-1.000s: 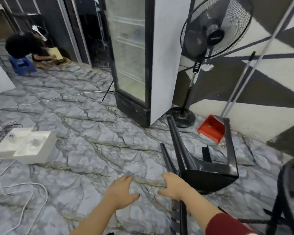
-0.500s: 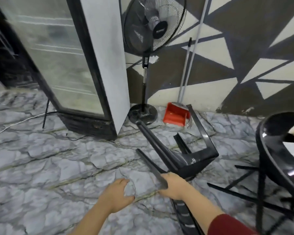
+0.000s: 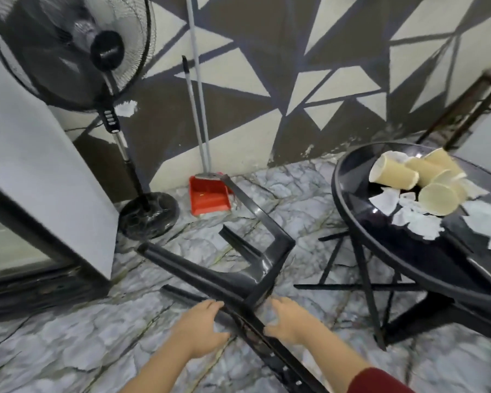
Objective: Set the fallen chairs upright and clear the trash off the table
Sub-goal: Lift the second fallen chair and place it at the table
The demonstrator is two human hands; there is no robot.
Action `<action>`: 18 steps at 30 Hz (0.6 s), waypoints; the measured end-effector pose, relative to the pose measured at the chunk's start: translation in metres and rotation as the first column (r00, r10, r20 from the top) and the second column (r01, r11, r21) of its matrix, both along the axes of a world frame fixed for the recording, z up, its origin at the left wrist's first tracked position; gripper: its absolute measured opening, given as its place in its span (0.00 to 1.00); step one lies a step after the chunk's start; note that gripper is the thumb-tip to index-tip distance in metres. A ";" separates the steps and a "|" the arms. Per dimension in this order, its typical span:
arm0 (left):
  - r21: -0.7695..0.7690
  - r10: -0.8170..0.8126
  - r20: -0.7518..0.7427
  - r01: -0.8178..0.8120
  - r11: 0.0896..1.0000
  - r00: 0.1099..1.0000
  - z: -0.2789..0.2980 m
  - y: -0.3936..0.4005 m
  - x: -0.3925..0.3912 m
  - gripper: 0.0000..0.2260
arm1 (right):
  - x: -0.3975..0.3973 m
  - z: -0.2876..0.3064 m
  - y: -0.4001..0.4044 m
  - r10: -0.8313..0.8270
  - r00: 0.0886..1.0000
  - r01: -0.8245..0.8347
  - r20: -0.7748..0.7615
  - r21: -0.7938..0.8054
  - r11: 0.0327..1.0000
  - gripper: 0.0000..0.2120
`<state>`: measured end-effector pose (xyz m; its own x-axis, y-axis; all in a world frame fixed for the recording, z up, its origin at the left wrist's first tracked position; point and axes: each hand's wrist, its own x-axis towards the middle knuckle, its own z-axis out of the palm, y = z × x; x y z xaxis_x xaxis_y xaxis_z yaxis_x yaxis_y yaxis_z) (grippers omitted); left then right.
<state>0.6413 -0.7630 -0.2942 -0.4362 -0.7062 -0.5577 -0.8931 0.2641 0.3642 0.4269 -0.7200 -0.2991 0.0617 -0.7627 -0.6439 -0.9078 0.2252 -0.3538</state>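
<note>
A black plastic chair (image 3: pixel 255 268) lies tipped over on the marble floor, its legs pointing toward the patterned wall. My left hand (image 3: pixel 201 327) is curled on the chair's near edge from the left. From the right, my right hand (image 3: pixel 288 320) grips the same frame. At the right stands a round black glass table (image 3: pixel 341 199). It carries several beige paper cups (image 3: pixel 394 175) lying on their sides and torn white paper scraps (image 3: pixel 417 224).
A standing fan (image 3: pixel 149 214) and a white glass-door fridge (image 3: pixel 40 180) are to the left of the chair. A red dustpan (image 3: pixel 209 198) and broom handles (image 3: pixel 199 95) lean on the wall behind it. A dark wooden frame (image 3: pixel 465 109) stands at the far right.
The view has swung right, bringing the table and its trash into sight. My left hand has moved from the floor side onto the chair, and my right hand stays on it.
</note>
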 end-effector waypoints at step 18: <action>-0.007 -0.638 -0.020 0.638 0.770 0.770 -0.012 -0.082 -0.108 0.34 | -0.034 0.002 0.044 -0.648 0.762 0.648 -0.013 0.044 0.760 0.35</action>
<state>0.5334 -0.8451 -0.3063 -0.7974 -0.2611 -0.5441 -0.5117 0.7705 0.3801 0.3933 -0.6757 -0.2966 -0.4351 -0.5926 -0.6778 -0.5389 0.7745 -0.3313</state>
